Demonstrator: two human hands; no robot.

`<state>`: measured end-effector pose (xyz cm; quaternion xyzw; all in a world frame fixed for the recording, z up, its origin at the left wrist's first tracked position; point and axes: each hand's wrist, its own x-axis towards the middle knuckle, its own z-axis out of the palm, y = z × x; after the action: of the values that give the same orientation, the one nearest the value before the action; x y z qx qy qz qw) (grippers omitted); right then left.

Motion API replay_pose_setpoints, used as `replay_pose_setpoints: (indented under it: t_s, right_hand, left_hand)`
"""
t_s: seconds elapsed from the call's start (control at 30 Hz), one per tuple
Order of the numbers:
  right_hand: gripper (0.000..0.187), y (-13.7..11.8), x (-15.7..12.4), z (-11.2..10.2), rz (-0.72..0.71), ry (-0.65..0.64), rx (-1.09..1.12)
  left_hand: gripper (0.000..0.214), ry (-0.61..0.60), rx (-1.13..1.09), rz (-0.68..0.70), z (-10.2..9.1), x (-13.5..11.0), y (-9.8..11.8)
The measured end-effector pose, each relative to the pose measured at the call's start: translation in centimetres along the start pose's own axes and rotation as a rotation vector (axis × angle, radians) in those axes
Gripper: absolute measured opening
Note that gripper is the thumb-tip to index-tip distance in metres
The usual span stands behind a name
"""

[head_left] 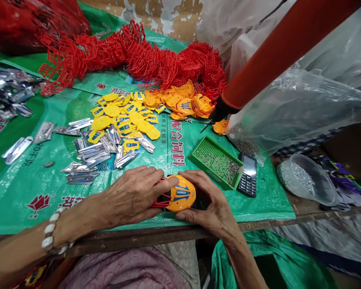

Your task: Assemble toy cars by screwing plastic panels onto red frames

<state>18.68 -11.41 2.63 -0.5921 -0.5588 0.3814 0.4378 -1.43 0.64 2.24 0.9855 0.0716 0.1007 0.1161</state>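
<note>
A toy car with an orange shell, a blue sticker and red frame bars lies between my two hands, just above the table's front edge. My left hand wraps over its red-barred end, thumb pressing on the orange shell. Around the other end curls my right hand, fingers at the far side and thumb at the near side. The car's underside is hidden. Left of and beyond my left hand lie silver parts with blue marks and a heap of yellow pieces with blue stickers.
Red plastic frames are heaped at the back, orange shells before them. A green tray of screws sits beside a phone. A screwdriver with an orange body hangs overhead. A clear tub stands at right.
</note>
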Motion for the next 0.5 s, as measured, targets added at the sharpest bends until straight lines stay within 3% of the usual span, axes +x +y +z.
replay_pose_setpoints:
  t_s: [0.17,0.33,0.5]
  right_hand:
    - [0.059,-0.2,0.2,0.5,0.114,0.001,0.160]
    - [0.075,-1.0,-0.6,1.0,0.491,0.062,0.573]
    - [0.045,-2.0,-1.6,1.6,0.675,0.171,0.703]
  left_hand:
    - [0.060,0.028,0.103,0.082,0.1,-0.2,-0.3]
    - [0.052,0.079,0.071,0.087,0.2,-0.4,-0.4]
    - [0.045,0.135,0.100,0.096,0.2,-0.5,-0.1]
